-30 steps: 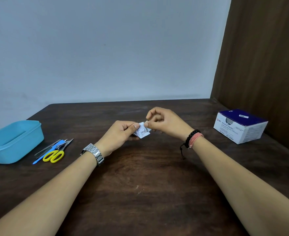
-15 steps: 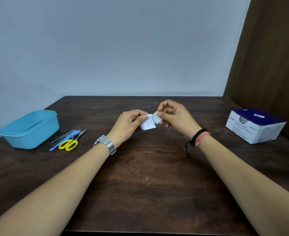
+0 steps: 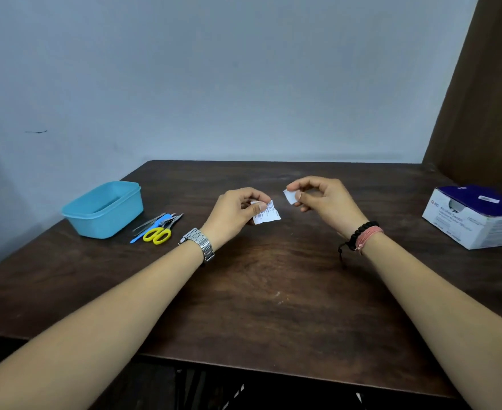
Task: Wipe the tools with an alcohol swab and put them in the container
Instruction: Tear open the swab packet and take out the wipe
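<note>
My left hand (image 3: pixel 237 211) pinches a small printed white swab wrapper (image 3: pixel 269 213) above the middle of the dark wooden table (image 3: pixel 273 291). My right hand (image 3: pixel 323 198) pinches a small folded white swab (image 3: pixel 290 196) a little to the right of the wrapper, apart from it. A light blue plastic container (image 3: pixel 103 208) stands at the far left. Beside it on the table lies a pile of tools: yellow-handled scissors (image 3: pixel 157 234), a blue-handled tool (image 3: pixel 143 233) and metal tweezers (image 3: pixel 149 223).
A white and purple box of swabs (image 3: pixel 477 217) sits at the table's right side, next to a brown wooden panel (image 3: pixel 486 99). A pale wall lies behind the table. The table's near edge runs just below my forearms.
The swab has come out of the wrapper: my right hand drew it to the right while my left kept the wrapper. The camera view shifted left and tilted.
</note>
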`<state>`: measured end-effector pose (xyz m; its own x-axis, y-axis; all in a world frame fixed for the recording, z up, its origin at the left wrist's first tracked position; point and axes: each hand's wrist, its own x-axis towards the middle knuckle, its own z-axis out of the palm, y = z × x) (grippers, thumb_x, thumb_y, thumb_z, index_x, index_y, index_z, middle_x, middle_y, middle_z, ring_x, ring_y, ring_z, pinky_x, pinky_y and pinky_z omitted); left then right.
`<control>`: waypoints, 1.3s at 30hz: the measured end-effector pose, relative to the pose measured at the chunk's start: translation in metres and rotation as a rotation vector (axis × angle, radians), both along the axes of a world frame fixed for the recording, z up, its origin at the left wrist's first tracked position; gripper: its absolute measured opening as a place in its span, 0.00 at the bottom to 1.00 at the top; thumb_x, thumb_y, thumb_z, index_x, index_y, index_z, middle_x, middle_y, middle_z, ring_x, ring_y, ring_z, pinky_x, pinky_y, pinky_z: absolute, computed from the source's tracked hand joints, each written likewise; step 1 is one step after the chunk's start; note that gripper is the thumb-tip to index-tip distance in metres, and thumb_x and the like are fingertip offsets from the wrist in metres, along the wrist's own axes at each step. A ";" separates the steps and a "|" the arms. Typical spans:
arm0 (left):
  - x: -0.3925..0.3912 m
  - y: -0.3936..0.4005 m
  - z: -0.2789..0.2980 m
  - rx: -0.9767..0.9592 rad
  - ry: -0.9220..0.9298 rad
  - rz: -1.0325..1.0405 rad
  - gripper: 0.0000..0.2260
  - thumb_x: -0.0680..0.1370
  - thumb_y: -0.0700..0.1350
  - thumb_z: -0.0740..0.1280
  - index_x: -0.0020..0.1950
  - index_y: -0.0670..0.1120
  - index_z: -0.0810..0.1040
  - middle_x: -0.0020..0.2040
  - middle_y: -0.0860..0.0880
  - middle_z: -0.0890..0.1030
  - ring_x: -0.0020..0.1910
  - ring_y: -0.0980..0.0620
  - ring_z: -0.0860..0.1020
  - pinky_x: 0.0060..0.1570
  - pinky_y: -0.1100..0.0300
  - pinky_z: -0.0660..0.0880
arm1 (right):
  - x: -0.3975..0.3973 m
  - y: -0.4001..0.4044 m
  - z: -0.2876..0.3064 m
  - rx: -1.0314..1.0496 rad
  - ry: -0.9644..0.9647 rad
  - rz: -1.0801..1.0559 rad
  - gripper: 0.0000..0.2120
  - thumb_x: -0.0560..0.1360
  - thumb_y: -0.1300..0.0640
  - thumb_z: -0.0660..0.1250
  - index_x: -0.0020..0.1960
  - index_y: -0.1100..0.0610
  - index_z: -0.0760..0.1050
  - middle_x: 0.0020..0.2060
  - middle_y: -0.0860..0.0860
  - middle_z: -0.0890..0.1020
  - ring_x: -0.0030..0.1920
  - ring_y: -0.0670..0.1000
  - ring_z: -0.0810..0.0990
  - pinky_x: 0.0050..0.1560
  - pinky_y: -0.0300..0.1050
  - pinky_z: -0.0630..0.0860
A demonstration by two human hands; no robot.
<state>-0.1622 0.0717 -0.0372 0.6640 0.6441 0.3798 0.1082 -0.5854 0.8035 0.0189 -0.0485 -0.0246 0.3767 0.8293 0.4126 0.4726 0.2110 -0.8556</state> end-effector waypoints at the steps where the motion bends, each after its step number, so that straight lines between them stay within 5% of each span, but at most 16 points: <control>1: -0.006 0.000 -0.001 -0.020 0.002 0.003 0.06 0.78 0.42 0.70 0.51 0.53 0.83 0.49 0.48 0.85 0.44 0.54 0.81 0.42 0.59 0.80 | 0.000 0.001 -0.002 -0.013 -0.011 -0.002 0.10 0.77 0.67 0.66 0.48 0.54 0.82 0.41 0.49 0.84 0.38 0.48 0.82 0.42 0.38 0.78; 6: -0.040 -0.004 0.002 -0.099 -0.011 0.023 0.12 0.78 0.39 0.70 0.60 0.51 0.81 0.56 0.47 0.84 0.48 0.55 0.82 0.43 0.64 0.78 | -0.003 0.003 -0.005 -0.052 -0.059 -0.012 0.13 0.77 0.66 0.65 0.48 0.50 0.83 0.40 0.47 0.84 0.35 0.47 0.80 0.45 0.40 0.80; 12: -0.093 -0.002 0.008 -0.086 -0.040 0.117 0.12 0.77 0.37 0.70 0.56 0.53 0.82 0.50 0.48 0.85 0.42 0.55 0.82 0.43 0.63 0.77 | -0.013 0.001 -0.004 -0.066 -0.066 0.031 0.11 0.77 0.66 0.67 0.49 0.53 0.83 0.37 0.49 0.83 0.31 0.43 0.78 0.40 0.33 0.77; 15: -0.126 0.001 0.015 -0.049 -0.041 0.204 0.11 0.78 0.37 0.70 0.57 0.48 0.82 0.35 0.58 0.81 0.33 0.60 0.77 0.38 0.68 0.74 | -0.017 0.001 -0.006 -0.088 -0.109 0.019 0.11 0.77 0.67 0.66 0.48 0.54 0.84 0.33 0.46 0.82 0.30 0.41 0.78 0.38 0.31 0.75; 19: -0.176 0.010 0.019 -0.034 -0.054 0.337 0.08 0.78 0.36 0.69 0.51 0.48 0.84 0.40 0.59 0.84 0.33 0.63 0.78 0.41 0.69 0.76 | -0.019 0.001 -0.006 -0.115 -0.141 0.006 0.14 0.77 0.67 0.64 0.46 0.52 0.84 0.35 0.50 0.83 0.31 0.41 0.78 0.40 0.31 0.74; 22: -0.217 0.019 0.016 0.039 -0.002 0.464 0.07 0.77 0.38 0.70 0.50 0.49 0.84 0.33 0.63 0.82 0.31 0.64 0.77 0.37 0.73 0.73 | -0.018 0.001 -0.005 -0.128 -0.152 -0.006 0.14 0.77 0.67 0.64 0.46 0.52 0.85 0.35 0.48 0.84 0.31 0.40 0.78 0.40 0.30 0.74; 25: -0.254 0.027 0.013 0.100 0.065 0.584 0.05 0.77 0.39 0.71 0.49 0.48 0.85 0.38 0.57 0.84 0.32 0.59 0.76 0.35 0.74 0.71 | -0.019 0.002 -0.006 -0.145 -0.160 -0.010 0.13 0.77 0.66 0.64 0.47 0.52 0.85 0.29 0.41 0.82 0.30 0.40 0.78 0.38 0.28 0.72; 30: -0.287 0.038 0.003 0.116 0.250 0.664 0.04 0.76 0.42 0.72 0.46 0.51 0.85 0.30 0.63 0.81 0.30 0.67 0.76 0.32 0.77 0.68 | -0.022 0.002 -0.007 -0.160 -0.164 -0.005 0.12 0.78 0.66 0.64 0.48 0.54 0.84 0.29 0.39 0.82 0.29 0.39 0.78 0.36 0.26 0.72; 35: -0.296 0.040 0.000 0.192 0.438 0.669 0.07 0.76 0.44 0.73 0.43 0.57 0.83 0.39 0.45 0.85 0.39 0.54 0.77 0.40 0.64 0.68 | -0.023 0.000 -0.008 -0.178 -0.171 -0.004 0.12 0.78 0.66 0.65 0.48 0.52 0.84 0.34 0.46 0.83 0.30 0.41 0.78 0.35 0.26 0.71; 39: -0.294 0.035 -0.005 0.366 0.542 0.661 0.10 0.76 0.45 0.73 0.45 0.63 0.81 0.53 0.53 0.85 0.47 0.51 0.81 0.48 0.54 0.75 | -0.024 0.000 -0.008 -0.184 -0.165 0.010 0.12 0.78 0.66 0.65 0.49 0.53 0.84 0.35 0.49 0.83 0.32 0.45 0.78 0.35 0.26 0.71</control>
<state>-0.4561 0.1070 -0.0427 0.3511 0.8560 0.3794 0.8165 -0.4783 0.3234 -0.0055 -0.0484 -0.0323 0.3083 0.8995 0.3096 0.6081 0.0639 -0.7913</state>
